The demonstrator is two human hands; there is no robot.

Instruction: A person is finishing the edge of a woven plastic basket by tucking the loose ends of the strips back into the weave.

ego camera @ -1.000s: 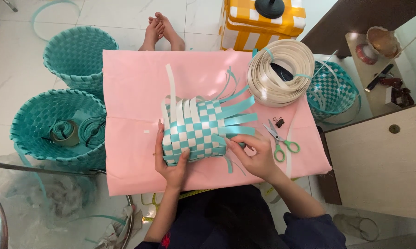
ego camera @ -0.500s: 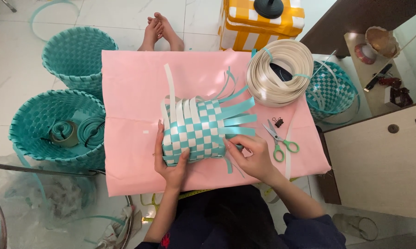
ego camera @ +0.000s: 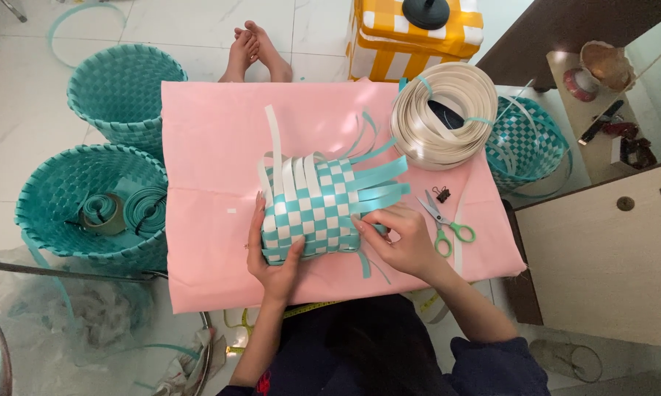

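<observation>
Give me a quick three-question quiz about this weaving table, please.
1. True or false: both hands touch the half-woven basket.
2. What lies just right of the right hand? A) scissors B) a hammer C) a cup
3. What colour is the cloth under the work?

Key: 1 true: the left hand is on its near side, the right hand on its right edge. 2 A, green-handled scissors. 3 pink.
</observation>
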